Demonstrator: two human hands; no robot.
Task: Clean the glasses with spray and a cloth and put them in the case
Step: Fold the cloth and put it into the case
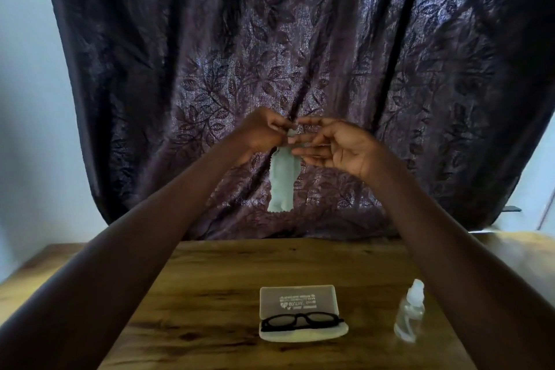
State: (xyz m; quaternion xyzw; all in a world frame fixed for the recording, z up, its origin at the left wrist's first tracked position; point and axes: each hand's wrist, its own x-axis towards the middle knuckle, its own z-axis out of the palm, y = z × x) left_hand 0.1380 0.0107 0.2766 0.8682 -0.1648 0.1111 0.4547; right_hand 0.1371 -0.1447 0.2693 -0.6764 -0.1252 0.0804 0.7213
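Note:
Both my hands are raised in front of the curtain, high above the table. My left hand [264, 131] pinches the top of a pale green cloth [282, 180], which hangs straight down from it. My right hand [333, 146] is beside it with fingers spread and nearly straight, its fingertips at the cloth's upper edge. Black-framed glasses [301, 321] lie in the open translucent case [300, 297] on the wooden table. A small clear spray bottle [410, 314] stands upright to the right of the case.
The wooden table [210, 279] runs from the curtain to the near edge. A dark purple leaf-patterned curtain [300, 39] hangs right behind it. Pale walls show on both sides.

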